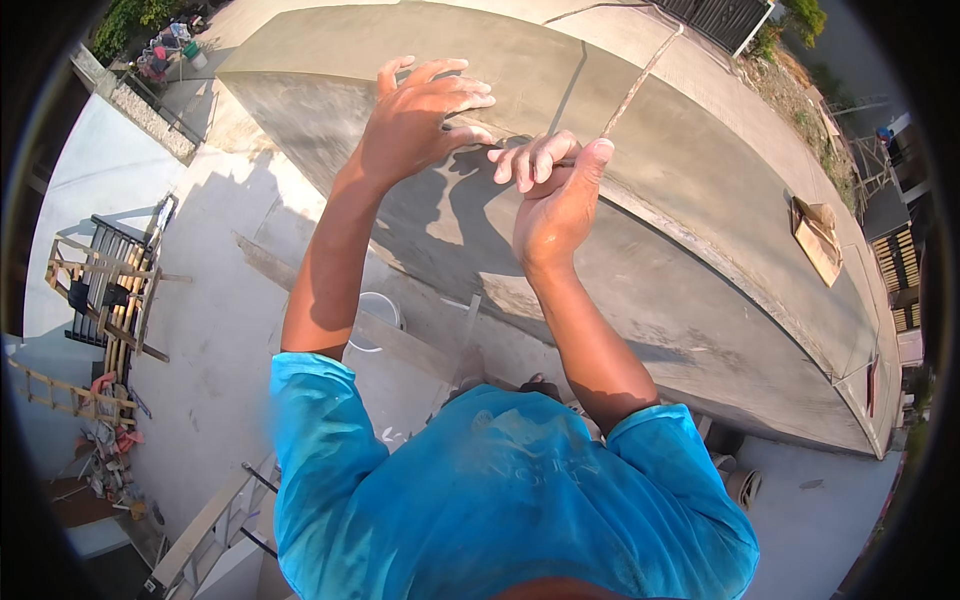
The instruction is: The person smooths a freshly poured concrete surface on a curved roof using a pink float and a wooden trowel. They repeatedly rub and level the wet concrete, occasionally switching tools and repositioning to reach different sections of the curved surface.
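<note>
- left hand: open, fingers spread, over the near top edge of the grey concrete wall. nothing seen in it. palm side hidden, so can't tell how much of it touches.
- right hand: fingers half curled, thumb sticking out, just beside the left along the same edge. thin dark sliver by the fingers, too small to identify; can't tell if it's gripped.
- thin pale cord or rod runs up and right from the right thumb. lower end lost behind the hand, can't tell if held.
- wall sits directly under both hands, upper left to lower right. edge bends with the fisheye; a short stretch is hidden behind the hands, and their shadows muddy the face below.
- fingers on both hands carry a pale coating.
- white bucket low beside the left forearm, partly hidden; contents unreadable.
- blue shirt fills bottom centre, covers most of the footing.
- black lens rim cuts off the clutter at both sides.
- room: wall top runs open from right hand to the wooden board, well apart. sideways gap between hands is tight.
</note>
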The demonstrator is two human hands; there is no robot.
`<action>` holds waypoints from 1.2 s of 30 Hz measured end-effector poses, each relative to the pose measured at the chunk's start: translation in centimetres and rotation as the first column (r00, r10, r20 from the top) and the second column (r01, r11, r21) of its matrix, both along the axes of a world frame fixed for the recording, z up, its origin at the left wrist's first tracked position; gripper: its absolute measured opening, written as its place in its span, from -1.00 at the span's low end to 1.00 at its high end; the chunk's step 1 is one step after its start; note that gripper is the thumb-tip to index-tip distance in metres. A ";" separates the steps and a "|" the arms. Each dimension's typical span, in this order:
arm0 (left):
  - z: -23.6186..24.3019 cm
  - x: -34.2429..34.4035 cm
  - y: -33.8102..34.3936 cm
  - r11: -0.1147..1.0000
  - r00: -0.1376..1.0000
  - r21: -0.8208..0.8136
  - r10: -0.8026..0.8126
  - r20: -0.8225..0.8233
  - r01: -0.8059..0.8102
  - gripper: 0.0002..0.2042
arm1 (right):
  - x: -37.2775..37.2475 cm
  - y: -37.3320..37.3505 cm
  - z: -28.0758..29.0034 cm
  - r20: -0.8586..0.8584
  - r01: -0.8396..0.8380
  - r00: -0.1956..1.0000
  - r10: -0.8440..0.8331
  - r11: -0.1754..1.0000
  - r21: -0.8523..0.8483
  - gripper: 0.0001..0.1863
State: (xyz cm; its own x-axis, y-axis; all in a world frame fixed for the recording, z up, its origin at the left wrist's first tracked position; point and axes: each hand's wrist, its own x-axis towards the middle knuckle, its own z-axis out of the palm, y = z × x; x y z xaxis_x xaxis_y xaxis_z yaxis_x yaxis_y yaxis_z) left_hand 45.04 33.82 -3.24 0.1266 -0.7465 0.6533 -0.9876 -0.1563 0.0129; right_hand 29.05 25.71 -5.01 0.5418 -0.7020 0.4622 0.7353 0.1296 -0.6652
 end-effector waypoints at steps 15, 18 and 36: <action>-0.5 0.8 -0.6 0.999 1.000 -0.051 0.003 0.005 -0.003 -0.70 | 0.4 1.2 3.9 -0.183 0.175 0.970 -0.159 0.982 0.076 -0.37; -0.3 0.7 -0.6 1.000 1.000 0.003 0.023 -0.010 -0.023 -0.71 | 0.2 0.0 5.0 -0.186 0.176 0.969 -0.163 0.983 0.051 -0.39; 0.2 0.7 -0.6 1.000 1.000 0.007 -0.018 -0.008 0.018 -0.66 | 5.3 -10.2 7.0 0.086 0.066 0.993 -0.081 0.984 0.165 -0.60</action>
State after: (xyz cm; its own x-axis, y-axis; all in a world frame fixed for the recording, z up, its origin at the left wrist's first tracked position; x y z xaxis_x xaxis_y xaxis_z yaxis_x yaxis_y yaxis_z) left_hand 45.76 33.24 -3.08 0.1182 -0.7536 0.6466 -0.9902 -0.1382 0.0199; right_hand 34.32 15.53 1.94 0.4464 -0.8077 0.3852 0.8038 0.1729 -0.5692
